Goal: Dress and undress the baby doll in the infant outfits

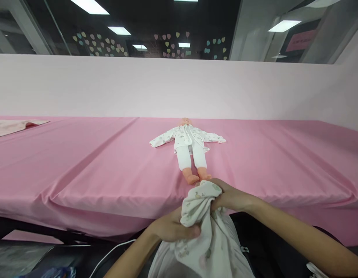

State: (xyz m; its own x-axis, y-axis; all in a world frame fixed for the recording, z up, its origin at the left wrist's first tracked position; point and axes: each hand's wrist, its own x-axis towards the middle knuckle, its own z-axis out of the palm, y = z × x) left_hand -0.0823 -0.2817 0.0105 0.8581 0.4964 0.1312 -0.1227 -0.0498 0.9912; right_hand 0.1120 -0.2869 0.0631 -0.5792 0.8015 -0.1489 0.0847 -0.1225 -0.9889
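A white patterned piece of baby clothing [209,227] is bunched up between my hands over my lap; its exact cut cannot be made out. My left hand [176,227] grips its left side, thumb lying on top of the fabric. Higher up on the right, my right hand [222,193] is closed on the upper part, some fingers hidden inside or behind the cloth. Just beyond my hands a baby doll [190,177] lies on its back, feet toward me. It wears a white printed jacket [183,136] with sleeves spread wide, and its legs are white.
A pink sheet [109,166] covers the table, with folds running across it. At the far left lies a pale pink cloth [13,126]. A white wall [167,88] stands behind, under windows with heart stickers. A white cable [109,253] runs at lower left.
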